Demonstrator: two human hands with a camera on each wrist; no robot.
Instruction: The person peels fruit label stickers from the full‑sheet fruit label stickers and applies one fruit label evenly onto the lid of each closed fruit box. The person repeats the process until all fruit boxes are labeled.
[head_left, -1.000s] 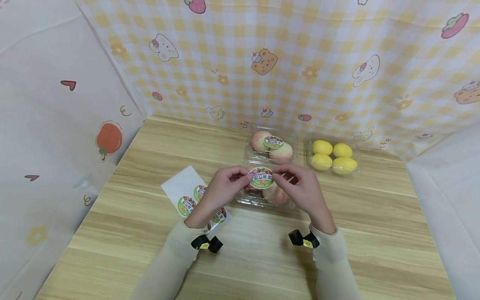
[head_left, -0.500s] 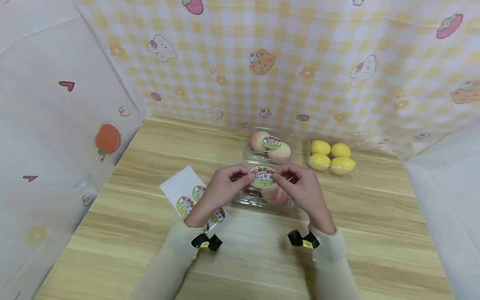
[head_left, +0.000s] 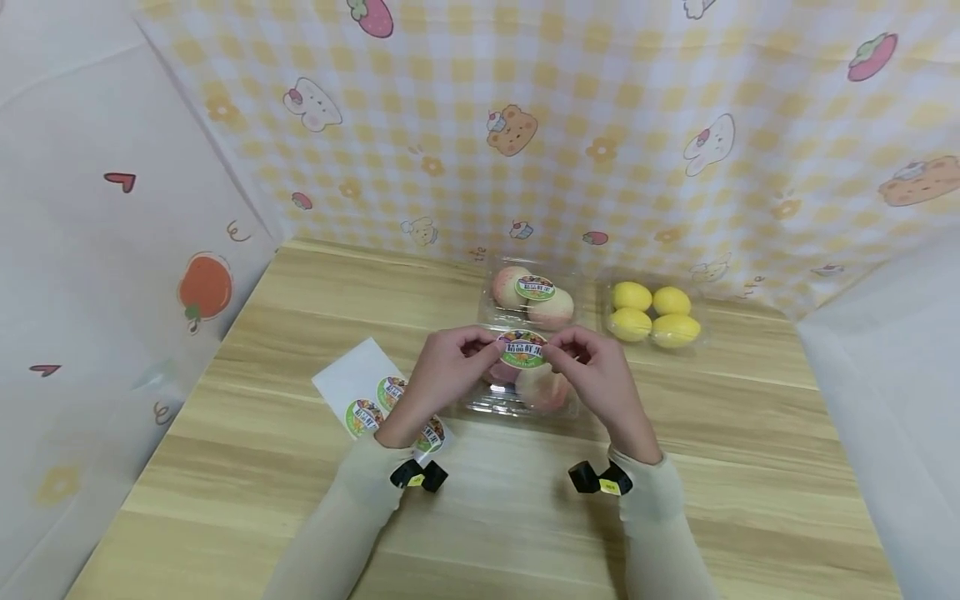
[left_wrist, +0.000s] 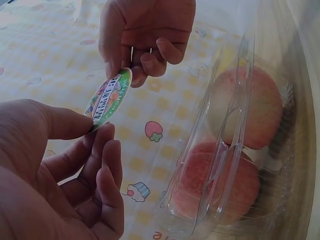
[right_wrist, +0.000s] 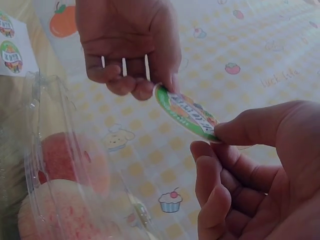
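An oval fruit sticker [head_left: 522, 349] with green edging and printed characters is stretched between both hands. My left hand [head_left: 455, 367] pinches its left end between thumb and fingertips, and my right hand [head_left: 595, 372] pinches the right end the same way. In the left wrist view the sticker [left_wrist: 107, 99] stands clear of the box beside it. Below the hands lies a clear plastic box [head_left: 491, 406] holding peaches [head_left: 542, 388]; the sticker overlaps it in the head view. Both wrist views show the lid of this box closed over the fruit.
Behind stands a second clear box of peaches [head_left: 551, 309] with an oval sticker [head_left: 536, 288] on its lid. To its right is a clear box of yellow lemons [head_left: 676, 331]. A white sticker sheet [head_left: 352, 371] with several oval stickers lies left, partly under the left forearm.
Both hands keep their pinch on the sticker and hardly move over the box. The whole head view has shifted slightly, with the scene drifting left.
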